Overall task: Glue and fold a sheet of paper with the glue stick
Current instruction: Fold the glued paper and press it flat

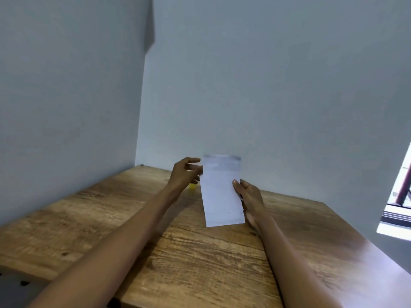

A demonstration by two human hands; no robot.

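A narrow white sheet of paper (221,192), apparently folded lengthwise, is held upright above the wooden table (178,252). My right hand (248,196) grips its right edge, thumb on the front. My left hand (185,174) is at the paper's upper left edge with fingers spread; whether it touches the paper is unclear through blur. A small yellow object (192,186), perhaps the glue stick, peeks out on the table beneath my left hand.
The table stands in a corner of two pale grey walls (266,85). A window (400,196) is at the right edge. A grey surface with dark holes (20,283) shows at the lower left.
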